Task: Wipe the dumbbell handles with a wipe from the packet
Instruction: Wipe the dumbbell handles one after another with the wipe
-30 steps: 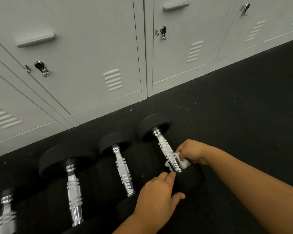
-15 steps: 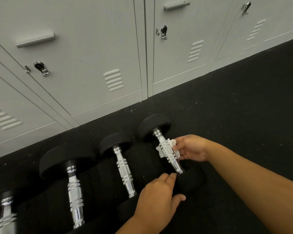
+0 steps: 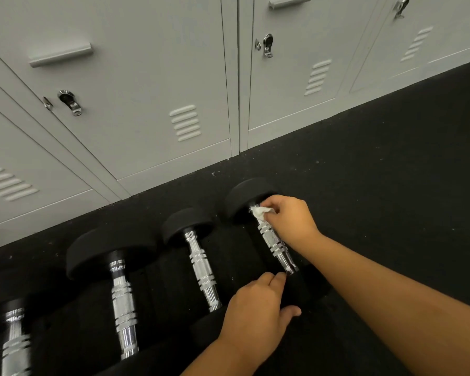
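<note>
Several black dumbbells with chrome handles lie side by side on the dark floor. My right hand [image 3: 289, 217] pinches a small white wipe [image 3: 261, 212] against the far end of the rightmost dumbbell's handle [image 3: 276, 244], close to its far head [image 3: 246, 196]. My left hand [image 3: 258, 312] grips the near head of that same dumbbell, fingers curled over its top. The middle dumbbell's handle [image 3: 202, 270] and a larger dumbbell's handle [image 3: 122, 302] lie to the left, untouched. No wipe packet is in view.
Grey metal lockers [image 3: 136, 85] with latches stand along the back, just beyond the dumbbell heads. A further dumbbell handle [image 3: 14, 340] shows at the bottom left edge. Black speckled rubber floor [image 3: 391, 172] stretches to the right.
My right hand has slid the wipe along the rightmost handle from its near end up to its far end. My left hand has stayed on the near head.
</note>
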### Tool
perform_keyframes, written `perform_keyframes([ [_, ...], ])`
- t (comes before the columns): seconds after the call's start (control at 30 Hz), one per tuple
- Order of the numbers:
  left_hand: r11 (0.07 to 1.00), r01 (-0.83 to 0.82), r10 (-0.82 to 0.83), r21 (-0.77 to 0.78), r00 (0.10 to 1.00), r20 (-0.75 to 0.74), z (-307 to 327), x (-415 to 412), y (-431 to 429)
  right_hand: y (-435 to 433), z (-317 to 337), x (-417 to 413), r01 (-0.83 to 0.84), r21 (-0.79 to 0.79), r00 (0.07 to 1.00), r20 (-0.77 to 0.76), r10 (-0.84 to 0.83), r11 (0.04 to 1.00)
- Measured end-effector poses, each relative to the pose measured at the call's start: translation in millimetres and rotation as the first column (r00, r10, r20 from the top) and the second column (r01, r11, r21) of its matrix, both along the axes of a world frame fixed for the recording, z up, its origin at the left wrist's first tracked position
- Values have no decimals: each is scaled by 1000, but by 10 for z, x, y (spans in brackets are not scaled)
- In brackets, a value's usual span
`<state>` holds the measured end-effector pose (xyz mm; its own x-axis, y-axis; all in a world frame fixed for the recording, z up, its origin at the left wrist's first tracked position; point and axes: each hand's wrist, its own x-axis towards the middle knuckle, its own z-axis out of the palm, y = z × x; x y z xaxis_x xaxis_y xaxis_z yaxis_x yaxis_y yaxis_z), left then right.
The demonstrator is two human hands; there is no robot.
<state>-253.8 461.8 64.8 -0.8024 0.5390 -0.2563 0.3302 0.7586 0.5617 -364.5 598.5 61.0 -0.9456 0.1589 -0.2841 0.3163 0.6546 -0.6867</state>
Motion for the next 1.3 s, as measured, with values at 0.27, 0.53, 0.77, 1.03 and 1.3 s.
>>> perform_keyframes([
  [0.27,1000,-15,15,11,1000,-19,1,6,-24,375,32,506,-377,237,924,161,346,895],
  [0.53,1000,-18,18,12,1000,-14,7,21,-10,99,27,196,-370,269,924,8,382,889],
  [0.77,1000,-21,21,9,1000,-8,-7,34,-22,-105,-100,41,-521,403,835,57,548,752],
  [1.03,999,-33,34,33,999,-13,-12,30,-24,171,222,263,-856,235,514,469,718,460],
  [1.3,999,-43,43,30,999,-18,-11,43,-22,-155,90,36,-741,457,657,343,672,491],
])
